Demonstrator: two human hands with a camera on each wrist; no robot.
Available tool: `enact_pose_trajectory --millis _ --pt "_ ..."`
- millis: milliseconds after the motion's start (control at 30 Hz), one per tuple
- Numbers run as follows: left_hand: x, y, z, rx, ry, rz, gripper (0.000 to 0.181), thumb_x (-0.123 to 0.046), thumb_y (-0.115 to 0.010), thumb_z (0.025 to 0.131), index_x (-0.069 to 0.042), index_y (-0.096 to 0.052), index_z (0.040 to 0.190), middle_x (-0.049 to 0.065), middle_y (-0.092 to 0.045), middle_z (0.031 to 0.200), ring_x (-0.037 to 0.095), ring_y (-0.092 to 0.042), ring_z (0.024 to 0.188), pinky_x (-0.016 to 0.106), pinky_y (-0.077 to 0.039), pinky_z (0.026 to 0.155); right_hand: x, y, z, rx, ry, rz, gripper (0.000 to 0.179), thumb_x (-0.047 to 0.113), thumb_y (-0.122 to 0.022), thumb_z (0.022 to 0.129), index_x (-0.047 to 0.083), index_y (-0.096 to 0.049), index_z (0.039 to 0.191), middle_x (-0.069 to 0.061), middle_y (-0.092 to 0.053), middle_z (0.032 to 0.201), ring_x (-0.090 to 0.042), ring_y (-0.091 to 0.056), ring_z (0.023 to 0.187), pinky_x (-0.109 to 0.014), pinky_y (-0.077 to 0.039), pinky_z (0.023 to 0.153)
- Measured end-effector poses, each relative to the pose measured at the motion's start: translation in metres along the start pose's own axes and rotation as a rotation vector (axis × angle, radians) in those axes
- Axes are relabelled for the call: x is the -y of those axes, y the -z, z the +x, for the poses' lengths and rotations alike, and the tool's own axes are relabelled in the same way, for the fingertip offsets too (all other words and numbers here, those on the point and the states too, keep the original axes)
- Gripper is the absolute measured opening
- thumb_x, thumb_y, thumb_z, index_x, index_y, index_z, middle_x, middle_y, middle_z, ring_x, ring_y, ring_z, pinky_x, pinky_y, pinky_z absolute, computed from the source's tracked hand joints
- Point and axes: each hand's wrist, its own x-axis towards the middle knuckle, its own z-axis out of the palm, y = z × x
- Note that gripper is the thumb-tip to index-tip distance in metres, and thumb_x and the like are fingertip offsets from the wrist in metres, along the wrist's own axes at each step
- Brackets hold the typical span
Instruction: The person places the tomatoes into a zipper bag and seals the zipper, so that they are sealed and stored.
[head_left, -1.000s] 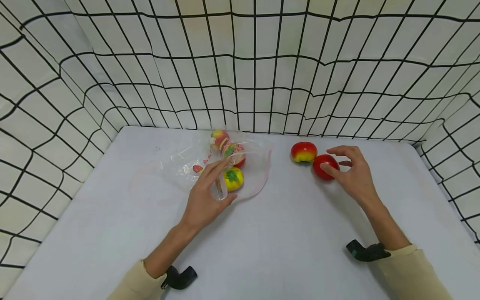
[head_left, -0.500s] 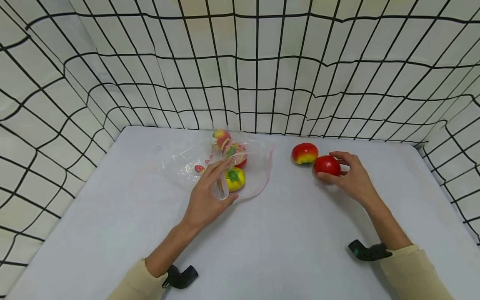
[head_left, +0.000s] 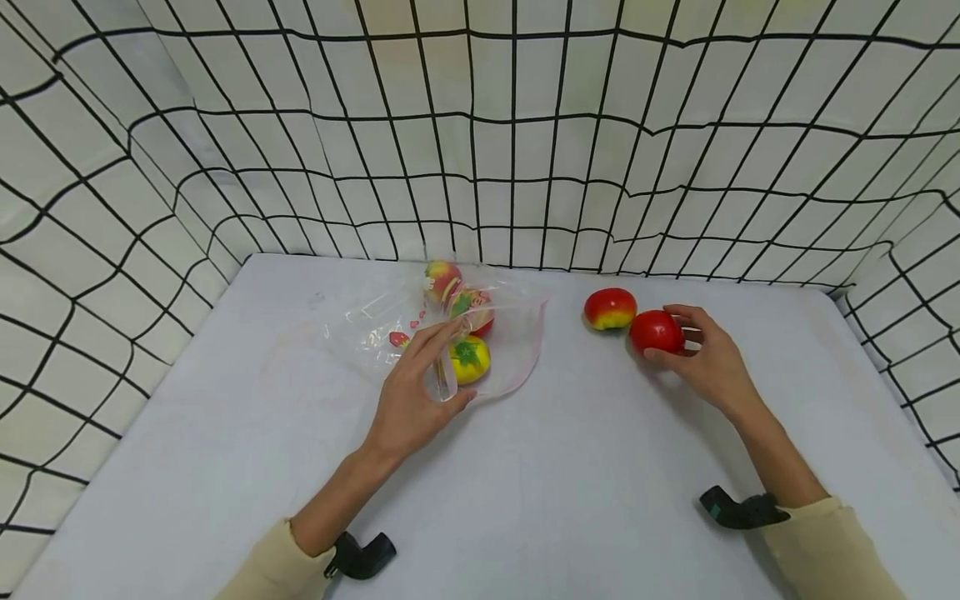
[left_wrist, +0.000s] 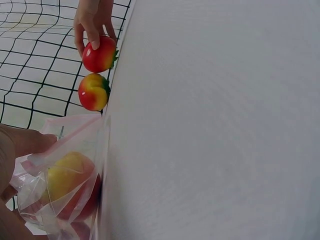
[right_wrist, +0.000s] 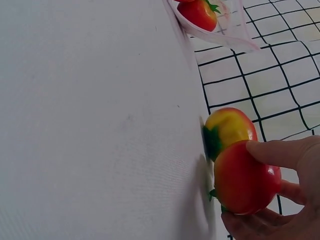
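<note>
sleeves [head_left: 828, 542]: pale beige | wrist pieces [head_left: 365, 557]: black, elbow-shaped (right one green-flecked) | left hand [head_left: 408, 408], right hand [head_left: 711, 360]: bare

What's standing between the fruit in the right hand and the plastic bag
The other loose fruit sits between the held fruit and the plastic bag, slightly toward the far side of the table. Nothing visible blocks a path along its near side.

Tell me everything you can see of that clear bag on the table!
The bag looks like thin, shiny, crinkled see-through plastic, with small red printed marks and a pinkish edge along its right end in the head view, where it seems open. It lies near the far edge of the white table. Three fruits show in it, the nearest mostly yellow with a green top. The left hand holds its near side.
</note>
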Motion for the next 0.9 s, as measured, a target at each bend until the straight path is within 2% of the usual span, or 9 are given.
enact_pose_trajectory --millis 200,267,367,433,500,733,900 --pt "0.0 0.0 0.0 -0.001 -0.003 -0.008 0.093 -0.011 -0.092 0.077 -0.028 -0.047 0.157 -0.001 -0.052 0.155 0.021 -0.048 0.147 0.047 -0.048 0.118 0.003 0.003 -0.006 -0.023 0.005 0.021 0.08 0.023 -0.079 0.093 0.011 -0.036 0.159 -0.028 -0.044 0.155 -0.051 -0.049 0.134 -0.066 -0.058 0.096" --pt "0.0 0.0 -0.001 0.001 0.0 -0.011 0.093 -0.011 -0.092 0.078 -0.028 -0.047 0.157 -0.002 -0.052 0.154 0.021 -0.048 0.147 0.046 -0.048 0.118 0.004 0.004 -0.007 -0.03 0.014 0.024 0.079 0.023 -0.078 0.093 0.01 -0.036 0.159 -0.028 -0.045 0.154 -0.051 -0.05 0.134 -0.062 -0.06 0.095" --pt "0.0 0.001 -0.001 0.003 0.003 -0.011 0.093 -0.012 -0.092 0.078 -0.028 -0.047 0.157 -0.002 -0.052 0.154 0.021 -0.048 0.147 0.046 -0.048 0.118 0.005 0.004 -0.008 -0.046 0.035 0.035 0.08 0.022 -0.079 0.093 0.01 -0.036 0.159 -0.026 -0.047 0.153 -0.049 -0.051 0.134 -0.03 -0.062 0.091" --pt "0.0 0.001 -0.001 0.003 0.003 -0.006 0.093 -0.012 -0.092 0.078 -0.029 -0.046 0.158 -0.002 -0.052 0.154 0.021 -0.048 0.147 0.046 -0.048 0.118 0.007 0.005 -0.009 -0.06 0.056 0.047 0.08 0.022 -0.08 0.092 0.01 -0.036 0.159 -0.026 -0.047 0.152 -0.049 -0.05 0.135 -0.009 -0.053 0.085" --pt "0.0 0.001 -0.001 0.002 0.002 -0.004 0.093 -0.012 -0.092 0.078 -0.028 -0.046 0.158 -0.001 -0.052 0.154 0.021 -0.048 0.147 0.046 -0.048 0.118 0.008 0.004 -0.009 -0.074 0.074 0.065 0.08 0.021 -0.08 0.092 0.01 -0.037 0.159 -0.025 -0.047 0.153 -0.048 -0.049 0.135 0.003 -0.042 0.08" --pt "0.0 0.001 -0.001 0.003 0.004 -0.006 0.093 -0.012 -0.092 0.078 -0.03 -0.046 0.158 -0.002 -0.052 0.154 0.02 -0.048 0.148 0.046 -0.048 0.118 0.016 0.002 -0.012 -0.114 0.113 0.092 0.079 0.02 -0.081 0.092 0.013 -0.038 0.159 -0.022 -0.049 0.153 -0.045 -0.051 0.134 0.005 -0.042 0.081" --pt "0.0 0.001 -0.001 0.003 0.003 -0.009 0.093 -0.012 -0.092 0.078 -0.029 -0.046 0.158 -0.003 -0.052 0.155 0.02 -0.048 0.148 0.046 -0.048 0.118 0.021 -0.003 -0.015 -0.109 0.132 0.112 0.08 0.019 -0.081 0.091 0.012 -0.038 0.159 -0.022 -0.048 0.154 -0.045 -0.051 0.134 0.004 -0.042 0.081"
